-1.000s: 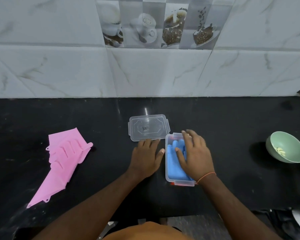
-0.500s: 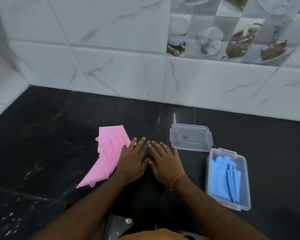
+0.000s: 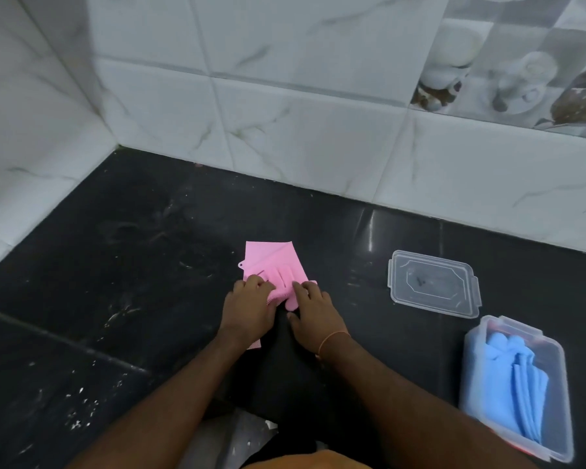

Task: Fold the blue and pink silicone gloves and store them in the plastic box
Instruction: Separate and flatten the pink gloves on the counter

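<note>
Both hands [image 3: 278,309] on pink glove [image 3: 278,267]

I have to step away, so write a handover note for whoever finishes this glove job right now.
Left hand and right hand: both on the pink glove, fingers gripping its near edge, mid-fold.
Pink glove lies on the counter, left of the lid.
Done: blue glove folded inside the open box.
Left: finish folding pink, put it in the box; the lid is still off.
</note>
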Demonstrator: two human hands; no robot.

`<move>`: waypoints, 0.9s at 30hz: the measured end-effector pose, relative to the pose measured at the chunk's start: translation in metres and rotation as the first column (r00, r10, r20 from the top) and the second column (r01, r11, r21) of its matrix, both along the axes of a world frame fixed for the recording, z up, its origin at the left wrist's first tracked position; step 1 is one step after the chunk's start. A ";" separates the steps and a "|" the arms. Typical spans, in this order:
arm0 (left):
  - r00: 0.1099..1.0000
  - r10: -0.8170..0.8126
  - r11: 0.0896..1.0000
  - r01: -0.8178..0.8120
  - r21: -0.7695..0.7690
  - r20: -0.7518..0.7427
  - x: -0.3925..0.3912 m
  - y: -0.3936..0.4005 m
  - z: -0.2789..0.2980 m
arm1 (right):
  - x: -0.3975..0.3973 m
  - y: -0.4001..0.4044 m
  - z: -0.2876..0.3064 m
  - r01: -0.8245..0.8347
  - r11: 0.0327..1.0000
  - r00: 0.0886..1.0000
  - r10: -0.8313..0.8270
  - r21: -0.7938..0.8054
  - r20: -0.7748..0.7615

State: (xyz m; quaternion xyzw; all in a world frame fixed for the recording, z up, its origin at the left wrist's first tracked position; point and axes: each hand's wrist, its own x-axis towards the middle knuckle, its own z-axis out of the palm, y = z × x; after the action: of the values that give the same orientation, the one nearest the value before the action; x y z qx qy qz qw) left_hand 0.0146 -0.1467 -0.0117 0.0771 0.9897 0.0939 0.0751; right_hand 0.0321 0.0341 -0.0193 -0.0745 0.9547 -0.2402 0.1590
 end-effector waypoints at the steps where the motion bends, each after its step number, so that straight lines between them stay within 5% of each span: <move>1: 0.999 -0.019 0.999 0.021 0.050 -0.025 -0.004 0.000 0.003 | -0.002 0.000 0.000 0.027 0.999 1.000 -0.027 -0.029 0.000; 6: 0.998 -0.047 0.871 0.016 0.492 0.052 -0.026 0.003 0.024 | -0.005 0.002 0.004 0.276 0.872 0.955 -0.295 -0.405 0.016; 10: 0.936 -0.025 0.551 -0.279 0.786 0.350 -0.037 0.018 0.040 | -0.007 0.013 0.013 0.372 0.652 0.894 -0.444 -0.661 0.064; 13: 0.854 -0.073 0.306 -0.473 0.826 0.516 -0.043 0.034 0.046 | -0.007 0.025 0.024 0.412 0.397 0.878 -0.413 -0.820 0.241; 16: 0.796 -0.131 0.172 -0.569 0.804 0.591 -0.046 0.054 0.047 | 0.001 0.042 0.033 0.483 0.275 0.838 -0.420 -0.832 0.348; 22: 0.684 -0.259 0.105 -0.682 0.724 0.682 -0.049 0.118 0.040 | 0.035 0.098 0.033 0.633 0.162 0.731 -0.449 -0.757 0.515; 27: 0.737 -0.218 0.199 -0.608 0.769 0.639 -0.053 0.116 0.022 | 0.054 0.101 0.028 0.729 0.257 0.684 -0.329 -0.635 0.651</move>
State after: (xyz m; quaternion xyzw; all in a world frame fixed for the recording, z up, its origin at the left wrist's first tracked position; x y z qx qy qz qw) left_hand -0.0384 -0.0310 0.0104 -0.0693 0.6187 0.7128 0.3229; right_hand 0.0864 0.1348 0.0090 0.2395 0.6059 -0.7341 0.1915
